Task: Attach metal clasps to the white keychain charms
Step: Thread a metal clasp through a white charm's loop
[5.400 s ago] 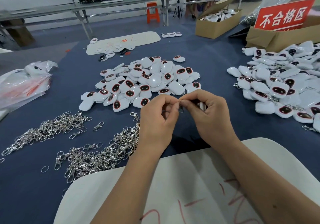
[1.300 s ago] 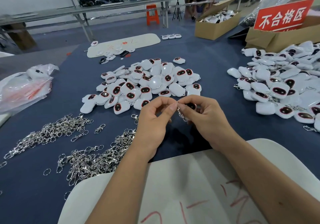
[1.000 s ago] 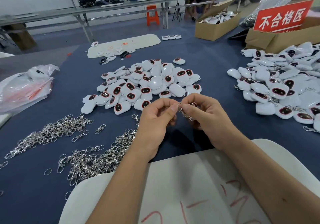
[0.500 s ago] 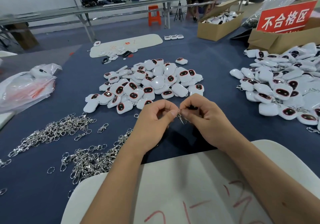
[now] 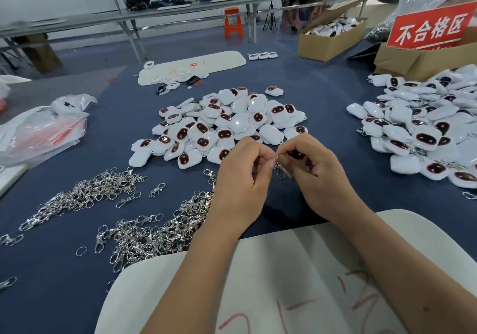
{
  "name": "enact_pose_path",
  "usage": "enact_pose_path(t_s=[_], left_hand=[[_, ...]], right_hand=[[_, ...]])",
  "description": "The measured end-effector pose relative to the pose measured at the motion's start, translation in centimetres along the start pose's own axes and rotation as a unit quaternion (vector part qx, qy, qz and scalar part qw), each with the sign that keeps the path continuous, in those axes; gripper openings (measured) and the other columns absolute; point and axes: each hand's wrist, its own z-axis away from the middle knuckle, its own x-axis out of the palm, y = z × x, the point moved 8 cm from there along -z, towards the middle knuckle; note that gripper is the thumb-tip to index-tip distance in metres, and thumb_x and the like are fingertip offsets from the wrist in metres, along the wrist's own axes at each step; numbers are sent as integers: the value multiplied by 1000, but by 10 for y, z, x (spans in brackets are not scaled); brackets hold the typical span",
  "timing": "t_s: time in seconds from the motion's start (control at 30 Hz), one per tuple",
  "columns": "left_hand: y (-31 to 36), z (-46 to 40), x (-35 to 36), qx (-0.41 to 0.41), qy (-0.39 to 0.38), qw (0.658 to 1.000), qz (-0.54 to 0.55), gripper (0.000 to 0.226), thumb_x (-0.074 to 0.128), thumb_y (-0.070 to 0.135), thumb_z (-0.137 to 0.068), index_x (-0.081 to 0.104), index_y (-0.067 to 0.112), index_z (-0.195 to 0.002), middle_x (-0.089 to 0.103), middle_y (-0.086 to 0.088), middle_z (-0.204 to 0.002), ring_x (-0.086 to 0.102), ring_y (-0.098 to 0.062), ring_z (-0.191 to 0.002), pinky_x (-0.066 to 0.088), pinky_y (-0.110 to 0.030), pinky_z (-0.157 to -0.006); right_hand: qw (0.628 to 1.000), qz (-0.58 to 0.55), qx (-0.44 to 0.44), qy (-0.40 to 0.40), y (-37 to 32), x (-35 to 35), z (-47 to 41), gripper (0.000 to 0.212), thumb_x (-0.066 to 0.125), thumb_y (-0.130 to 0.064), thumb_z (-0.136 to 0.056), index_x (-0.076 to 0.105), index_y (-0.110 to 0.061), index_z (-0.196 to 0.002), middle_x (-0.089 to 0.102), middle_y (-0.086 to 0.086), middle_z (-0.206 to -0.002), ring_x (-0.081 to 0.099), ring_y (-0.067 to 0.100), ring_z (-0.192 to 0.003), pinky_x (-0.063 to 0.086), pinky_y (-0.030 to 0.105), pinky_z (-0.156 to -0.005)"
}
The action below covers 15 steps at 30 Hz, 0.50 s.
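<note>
Head view: above the blue tabletop (image 5: pixel 322 83), my left hand (image 5: pixel 242 178) and right hand (image 5: pixel 317 176) meet, each grip pinched tight on one metal clasp (image 5: pixel 279 169) dangling between the fingertips; my right grip also curls round a white charm (image 5: pixel 296 154), mostly hidden. A charm heap (image 5: pixel 227 124) lies just beyond, a second pile (image 5: pixel 423 127) to my right, loose clasps (image 5: pixel 144 233) to my left. A red sign (image 5: pixel 431 27) reads "不合格区"
</note>
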Motion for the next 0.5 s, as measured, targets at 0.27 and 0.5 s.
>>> enact_pose_path(t_s=[0.27,0.5], left_hand=[[-21,5,8,-149,28,974,166,13,60,10,-100,68,15,-92,70,0,-76,56,-17,-66,48,-27,-62],[-26,6,10,-163,30,973,160,12,61,10,-100,68,15,-91,60,-3,-69,52,-11,-62,46,-27,-61]], right_hand=[[989,-87,87,-76,14,11,1,15,66,-23,-104,74,-19,-91,54,3,-66,40,17,-62,35,27,-58],[996,71,45,38,4,-3,3,8,78,-21,-93,78,-19,-85,66,-2,-84,61,12,-82,45,20,-73]])
